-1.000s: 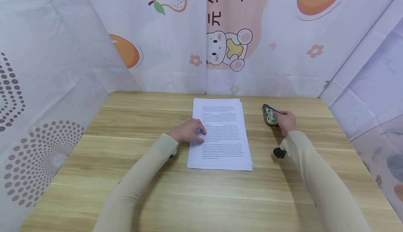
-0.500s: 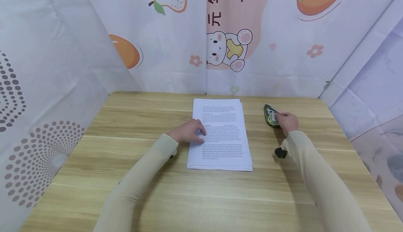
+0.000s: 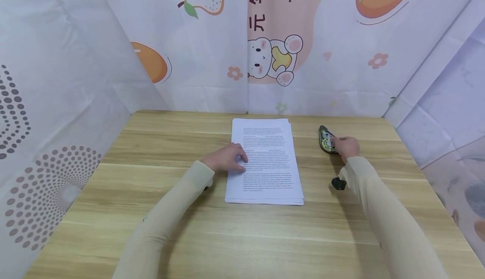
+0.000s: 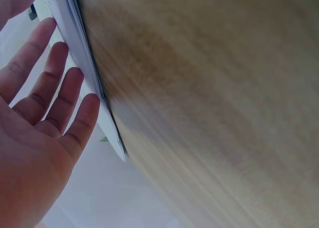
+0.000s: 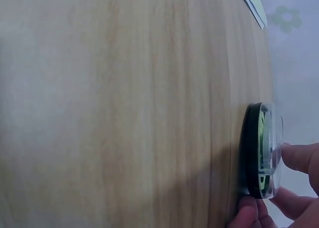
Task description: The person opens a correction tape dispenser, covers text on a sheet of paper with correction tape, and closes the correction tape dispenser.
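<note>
In the head view, a stack of printed paper (image 3: 270, 178) lies at the middle of the table. My left hand (image 3: 226, 158) rests at its left side, thumb and fingers spread loosely over the top sheet. The left wrist view shows the fingertips of the left hand (image 4: 47, 96) right at the paper edge. To the right of the stack, my right hand (image 3: 346, 147) holds the near end of a correction tape (image 3: 324, 138). In the right wrist view the correction tape (image 5: 264, 148) has a dark base and clear cover, with one digit on the cover and others curled at its end.
A wood-grain table (image 3: 242, 241) runs back to a printed curtain (image 3: 212, 60). More curtain hangs along both sides. A small black device (image 3: 338, 183) sits at my right wrist.
My right hand and the correction tape have shifted slightly to the right, and the tape has turned a little. The left hand and the paper stay in place.
</note>
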Demonstrator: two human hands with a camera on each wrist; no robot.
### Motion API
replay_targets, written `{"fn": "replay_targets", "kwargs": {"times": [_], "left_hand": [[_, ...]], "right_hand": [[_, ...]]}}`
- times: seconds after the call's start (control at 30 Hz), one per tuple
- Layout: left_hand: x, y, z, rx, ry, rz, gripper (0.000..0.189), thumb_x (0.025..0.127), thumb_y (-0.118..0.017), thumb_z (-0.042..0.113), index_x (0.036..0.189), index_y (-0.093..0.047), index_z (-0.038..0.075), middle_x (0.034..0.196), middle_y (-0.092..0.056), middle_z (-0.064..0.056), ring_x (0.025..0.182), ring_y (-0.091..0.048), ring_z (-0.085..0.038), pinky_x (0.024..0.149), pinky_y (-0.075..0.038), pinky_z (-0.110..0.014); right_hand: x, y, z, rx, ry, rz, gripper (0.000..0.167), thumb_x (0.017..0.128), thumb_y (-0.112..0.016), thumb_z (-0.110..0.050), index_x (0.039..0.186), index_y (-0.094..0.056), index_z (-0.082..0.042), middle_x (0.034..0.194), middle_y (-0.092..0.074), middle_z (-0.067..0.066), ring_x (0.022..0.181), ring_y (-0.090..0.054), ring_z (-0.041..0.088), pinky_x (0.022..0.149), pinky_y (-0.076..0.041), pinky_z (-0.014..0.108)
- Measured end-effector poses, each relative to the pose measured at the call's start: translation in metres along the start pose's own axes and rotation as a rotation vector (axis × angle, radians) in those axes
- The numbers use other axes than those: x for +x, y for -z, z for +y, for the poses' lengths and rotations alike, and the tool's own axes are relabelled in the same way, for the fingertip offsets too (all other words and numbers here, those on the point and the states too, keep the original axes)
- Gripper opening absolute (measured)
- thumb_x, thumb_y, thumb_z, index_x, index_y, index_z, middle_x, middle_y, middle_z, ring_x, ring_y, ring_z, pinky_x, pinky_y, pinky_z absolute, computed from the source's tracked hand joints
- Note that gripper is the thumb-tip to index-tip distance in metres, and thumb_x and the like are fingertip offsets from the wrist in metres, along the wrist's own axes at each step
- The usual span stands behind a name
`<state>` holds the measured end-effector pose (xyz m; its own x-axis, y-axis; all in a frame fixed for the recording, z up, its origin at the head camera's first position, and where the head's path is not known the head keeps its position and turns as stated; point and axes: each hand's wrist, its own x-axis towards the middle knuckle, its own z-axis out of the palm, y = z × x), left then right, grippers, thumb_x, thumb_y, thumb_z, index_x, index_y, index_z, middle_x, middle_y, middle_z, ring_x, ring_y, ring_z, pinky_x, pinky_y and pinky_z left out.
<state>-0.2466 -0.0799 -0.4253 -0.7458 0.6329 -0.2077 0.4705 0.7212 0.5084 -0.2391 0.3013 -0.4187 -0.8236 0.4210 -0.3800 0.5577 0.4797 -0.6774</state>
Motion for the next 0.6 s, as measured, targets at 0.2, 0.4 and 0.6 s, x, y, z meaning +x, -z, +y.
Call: {"fn": "replay_targets", "kwargs": {"times": [0.2, 0.4, 0.6], "left_hand": [[0.0016, 0.0, -0.0008, 0.004, -0.005, -0.001, 0.022, 0.075, -0.076, 0.021, 0.095, -0.071, 0.013, 0.107, -0.059, -0.001, 0.097, -0.048, -0.017, 0.092, -0.039, -0.031], [0.0009, 0.001, -0.0002, -0.012, -0.017, -0.001, 0.021, 0.075, -0.075, 0.021, 0.094, -0.071, 0.013, 0.106, -0.059, -0.003, 0.097, -0.049, -0.017, 0.092, -0.04, -0.032], [-0.0015, 0.0026, 0.002, 0.002, -0.044, 0.014, 0.022, 0.075, -0.074, 0.02, 0.095, -0.071, 0.01, 0.105, -0.059, -0.005, 0.094, -0.049, -0.019, 0.088, -0.04, -0.032]], "right_hand": [[0.0035, 0.0007, 0.0023, -0.001, 0.004, 0.003, 0.059, 0.096, -0.041, -0.036, 0.138, -0.038, 0.005, 0.136, -0.043, 0.025, 0.105, -0.048, 0.026, 0.071, -0.041, 0.024], [0.003, 0.0019, 0.0023, -0.002, -0.007, -0.007, 0.06, 0.096, -0.04, -0.036, 0.138, -0.036, 0.005, 0.137, -0.042, 0.025, 0.109, -0.047, 0.028, 0.077, -0.042, 0.028], [-0.0004, 0.003, 0.0023, 0.001, 0.0, -0.003, 0.057, 0.096, -0.039, -0.034, 0.136, -0.039, 0.007, 0.134, -0.043, 0.025, 0.103, -0.047, 0.026, 0.075, -0.041, 0.028]]}}
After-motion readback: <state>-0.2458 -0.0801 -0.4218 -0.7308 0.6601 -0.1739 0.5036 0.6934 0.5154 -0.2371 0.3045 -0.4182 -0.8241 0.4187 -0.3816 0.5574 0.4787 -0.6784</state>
